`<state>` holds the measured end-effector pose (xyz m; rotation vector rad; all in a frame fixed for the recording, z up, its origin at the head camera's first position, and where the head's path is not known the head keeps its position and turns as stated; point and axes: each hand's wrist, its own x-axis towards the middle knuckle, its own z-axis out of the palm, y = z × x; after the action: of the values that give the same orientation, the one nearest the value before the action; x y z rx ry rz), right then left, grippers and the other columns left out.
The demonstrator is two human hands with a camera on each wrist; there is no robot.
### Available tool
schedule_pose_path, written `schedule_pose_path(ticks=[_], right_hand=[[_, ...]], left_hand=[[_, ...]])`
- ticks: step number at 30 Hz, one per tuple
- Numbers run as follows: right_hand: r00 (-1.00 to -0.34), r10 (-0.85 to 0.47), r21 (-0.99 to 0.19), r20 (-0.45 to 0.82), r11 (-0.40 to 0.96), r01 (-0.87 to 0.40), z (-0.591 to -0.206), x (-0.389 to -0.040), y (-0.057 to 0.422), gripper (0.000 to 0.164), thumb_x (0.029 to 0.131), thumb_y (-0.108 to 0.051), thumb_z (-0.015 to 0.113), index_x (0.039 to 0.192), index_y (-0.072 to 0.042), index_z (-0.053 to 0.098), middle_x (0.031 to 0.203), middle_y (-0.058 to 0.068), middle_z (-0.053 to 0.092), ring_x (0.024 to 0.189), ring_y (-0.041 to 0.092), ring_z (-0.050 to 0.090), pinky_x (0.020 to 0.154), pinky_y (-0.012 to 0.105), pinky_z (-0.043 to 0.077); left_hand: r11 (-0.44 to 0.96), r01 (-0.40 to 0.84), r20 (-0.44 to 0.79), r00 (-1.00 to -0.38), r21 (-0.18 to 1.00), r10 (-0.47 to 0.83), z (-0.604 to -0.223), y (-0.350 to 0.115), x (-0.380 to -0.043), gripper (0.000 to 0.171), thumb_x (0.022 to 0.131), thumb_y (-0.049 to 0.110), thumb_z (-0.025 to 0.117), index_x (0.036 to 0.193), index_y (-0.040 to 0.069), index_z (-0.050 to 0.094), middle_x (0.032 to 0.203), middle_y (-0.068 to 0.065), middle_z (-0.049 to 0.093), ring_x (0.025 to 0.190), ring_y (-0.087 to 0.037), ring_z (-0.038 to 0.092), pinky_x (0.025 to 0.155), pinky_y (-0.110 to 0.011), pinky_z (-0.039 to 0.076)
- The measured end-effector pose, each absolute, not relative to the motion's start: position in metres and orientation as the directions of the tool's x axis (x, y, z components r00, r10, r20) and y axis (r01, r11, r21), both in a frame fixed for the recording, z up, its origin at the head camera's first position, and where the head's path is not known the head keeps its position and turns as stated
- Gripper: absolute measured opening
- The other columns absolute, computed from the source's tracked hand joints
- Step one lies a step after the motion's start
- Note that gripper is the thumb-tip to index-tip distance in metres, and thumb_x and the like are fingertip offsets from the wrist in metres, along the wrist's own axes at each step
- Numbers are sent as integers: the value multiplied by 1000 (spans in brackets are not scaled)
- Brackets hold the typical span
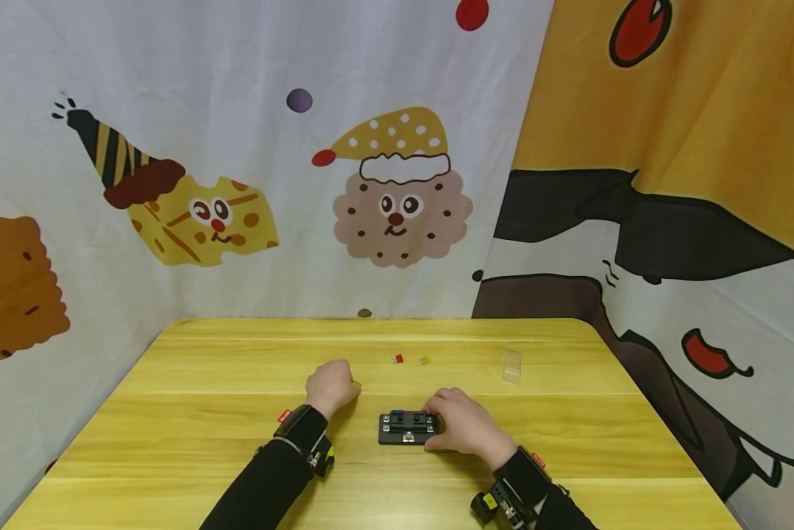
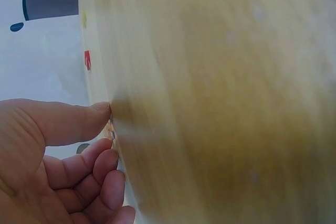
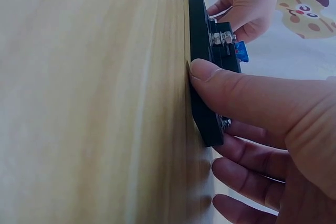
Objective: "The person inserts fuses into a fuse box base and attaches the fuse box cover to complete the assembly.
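A black fuse block (image 1: 408, 428) with metal terminal screws lies on the table in front of me. My right hand (image 1: 466, 423) grips its right end, thumb along the near edge and fingers round the far side. A blue blade fuse (image 3: 242, 52) stands up from the block's far end in the right wrist view. To the left of the block, my left hand (image 1: 330, 388) is down at the tabletop. Its thumb and forefinger pinch a small orange blade fuse (image 2: 109, 129), mostly hidden by the fingertips.
Farther back on the wooden table (image 1: 238, 353) lie a red blade fuse (image 1: 398, 358) and a yellow one (image 1: 424, 361). A clear plastic cover (image 1: 511, 366) sits at the back right. A printed curtain (image 1: 238, 88) hangs behind the table.
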<state>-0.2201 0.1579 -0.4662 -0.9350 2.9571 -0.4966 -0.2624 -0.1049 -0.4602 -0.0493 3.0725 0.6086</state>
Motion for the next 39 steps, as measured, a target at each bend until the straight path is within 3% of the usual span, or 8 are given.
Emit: schedule_pose_path(ticks=[8, 24, 30, 39], right_hand=[[-824, -559, -300, 90, 774, -557, -467, -221, 157, 47, 69, -40, 89, 105, -15, 71, 103, -3, 61, 93, 16, 52, 80, 38, 49], [-825, -557, -298, 91, 775, -557, -468, -221, 158, 48, 69, -41, 89, 106, -16, 71, 104, -3, 61, 92, 16, 51, 79, 37, 49], [-822, -562, -298, 92, 772, -561, -468, -221, 158, 48, 69, -41, 89, 106, -16, 71, 103, -3, 61, 93, 16, 52, 80, 37, 49], [-818, -567, -298, 100, 767, -568, -467, -220, 158, 48, 70, -40, 89, 105, -15, 70, 103, -3, 61, 92, 16, 52, 80, 37, 49]], left_hand=[[924, -29, -18, -1000, 380, -24, -461, -105, -263, 24, 82, 20, 75, 70, 10, 57, 68, -3, 53, 61, -22, 50, 55, -38, 43], [932, 1, -16, -1000, 364, 7, -460, -106, -263, 37, 86, 23, 75, 58, 12, 52, 59, 0, 45, 57, -19, 47, 51, -33, 39], [930, 13, -20, -1000, 367, 21, -462, -107, -263, 44, 86, 22, 74, 54, 14, 45, 55, 2, 36, 53, -17, 42, 49, -31, 32], [926, 44, 3, -999, 376, 46, -463, -108, -262, 49, 82, 17, 71, 49, 17, 35, 50, 5, 22, 46, -12, 23, 45, -25, 18]])
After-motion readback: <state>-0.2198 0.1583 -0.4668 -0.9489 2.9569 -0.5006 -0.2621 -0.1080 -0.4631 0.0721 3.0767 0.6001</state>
